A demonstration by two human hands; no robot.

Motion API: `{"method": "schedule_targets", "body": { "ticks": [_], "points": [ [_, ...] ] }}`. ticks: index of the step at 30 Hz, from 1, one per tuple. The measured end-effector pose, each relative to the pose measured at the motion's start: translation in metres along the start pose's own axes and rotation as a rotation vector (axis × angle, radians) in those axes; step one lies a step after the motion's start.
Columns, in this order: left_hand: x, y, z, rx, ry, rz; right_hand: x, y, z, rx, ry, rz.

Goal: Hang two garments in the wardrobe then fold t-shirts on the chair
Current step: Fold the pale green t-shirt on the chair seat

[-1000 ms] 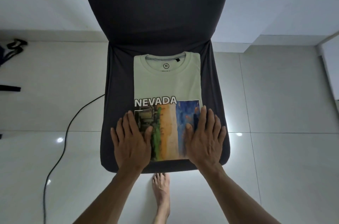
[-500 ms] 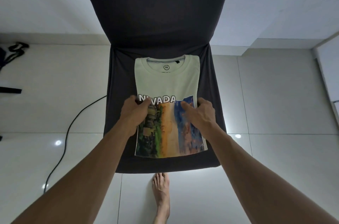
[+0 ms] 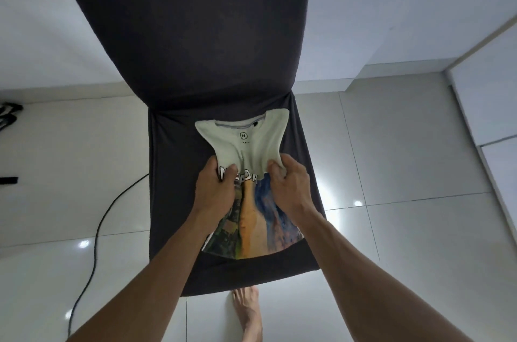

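Observation:
A pale green t-shirt (image 3: 246, 143) with a colourful print and white lettering lies folded on the seat of a dark grey covered chair (image 3: 173, 201). My left hand (image 3: 215, 187) grips the shirt's left edge at mid-height, fingers curled into the cloth over the lettering. My right hand (image 3: 288, 185) grips the right edge at the same height. The cloth is bunched inward between both hands, so the shirt is pinched at its waist. Its collar end points to the chair back, and the printed lower part runs under my forearms.
The chair's tall back (image 3: 190, 28) rises in front of me. A black cable (image 3: 95, 229) snakes over the glossy white floor tiles at left. Black straps (image 3: 8, 115) lie at the far left. My bare foot (image 3: 249, 313) stands below the seat's front edge.
My hands went from lying flat on the shirt's lower end to its middle, where they now grip both side edges. The cloth has bunched inward between them.

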State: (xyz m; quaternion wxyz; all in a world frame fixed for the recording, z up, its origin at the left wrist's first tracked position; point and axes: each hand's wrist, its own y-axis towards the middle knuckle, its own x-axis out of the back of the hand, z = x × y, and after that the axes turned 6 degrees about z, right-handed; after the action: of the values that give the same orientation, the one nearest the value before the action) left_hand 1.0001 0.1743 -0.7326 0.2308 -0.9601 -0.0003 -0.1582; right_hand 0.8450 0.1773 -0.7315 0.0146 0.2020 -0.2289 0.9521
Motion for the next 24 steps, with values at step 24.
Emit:
{"method": "schedule_targets", "body": {
  "ticks": [24],
  "points": [
    [-0.423, -0.273, -0.292, -0.345, 0.367, 0.781, 0.483, -0.282, -0.108, -0.195, 0.229, -0.807]
  ]
}}
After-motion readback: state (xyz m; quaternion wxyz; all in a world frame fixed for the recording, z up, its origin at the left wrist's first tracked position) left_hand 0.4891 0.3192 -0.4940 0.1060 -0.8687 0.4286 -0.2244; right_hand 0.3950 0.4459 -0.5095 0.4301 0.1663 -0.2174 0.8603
